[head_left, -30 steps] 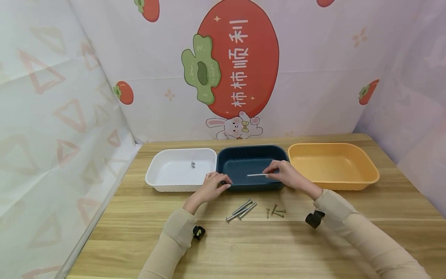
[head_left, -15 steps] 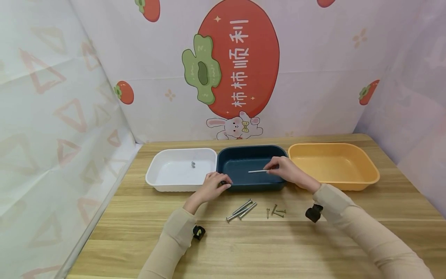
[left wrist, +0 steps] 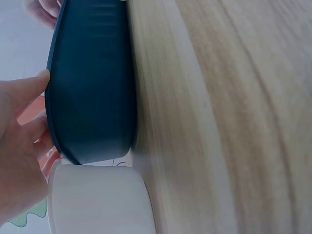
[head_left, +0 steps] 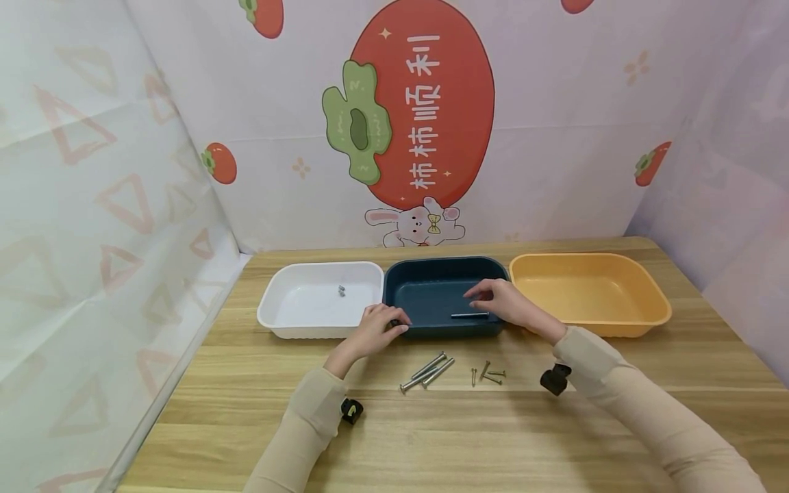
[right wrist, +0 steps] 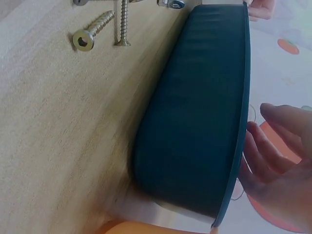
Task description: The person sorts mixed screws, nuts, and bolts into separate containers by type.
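Note:
A long metal bolt is in the dark blue tray, near its front wall. My right hand hovers over the tray's right end, thumb and fingers spread apart with nothing between them. At the tray's front left corner, my left hand grips the rim; the left wrist view shows its thumb at the rim and the fingers partly hidden behind it. Several long bolts lie on the table in front of the tray. To their right are several short brass-coloured screws.
A white tray with a few small grey metal pieces adjoins the blue tray on the left. On the right stands a yellow-orange tray. The wooden table reaches back to a printed cloth wall.
The right hand has let go of the bolt, which has dropped into the dark blue tray. Its fingers have spread apart. The left hand has kept its place on the rim.

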Action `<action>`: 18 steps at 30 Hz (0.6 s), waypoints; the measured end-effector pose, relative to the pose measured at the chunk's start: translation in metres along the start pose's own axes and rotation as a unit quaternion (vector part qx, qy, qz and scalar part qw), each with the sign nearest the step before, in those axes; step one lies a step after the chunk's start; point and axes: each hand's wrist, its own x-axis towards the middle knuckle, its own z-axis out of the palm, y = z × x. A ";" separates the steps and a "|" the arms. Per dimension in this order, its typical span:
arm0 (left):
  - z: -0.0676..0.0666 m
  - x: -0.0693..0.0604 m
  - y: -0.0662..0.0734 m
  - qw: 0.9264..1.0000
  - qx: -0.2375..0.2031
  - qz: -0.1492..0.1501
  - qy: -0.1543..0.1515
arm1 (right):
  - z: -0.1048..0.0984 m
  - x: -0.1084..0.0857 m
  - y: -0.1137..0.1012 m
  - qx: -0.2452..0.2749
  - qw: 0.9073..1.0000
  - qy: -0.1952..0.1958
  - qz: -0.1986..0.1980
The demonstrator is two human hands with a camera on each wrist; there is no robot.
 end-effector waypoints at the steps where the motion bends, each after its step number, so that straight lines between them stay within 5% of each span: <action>1: 0.000 0.000 0.000 1.000 0.000 0.000 0.000 | 0.000 -0.001 -0.001 0.001 1.000 -0.002 0.000; 18: -0.001 -0.001 0.000 1.000 0.000 -0.004 0.000 | 0.005 -0.014 -0.018 0.028 0.998 -0.027 -0.044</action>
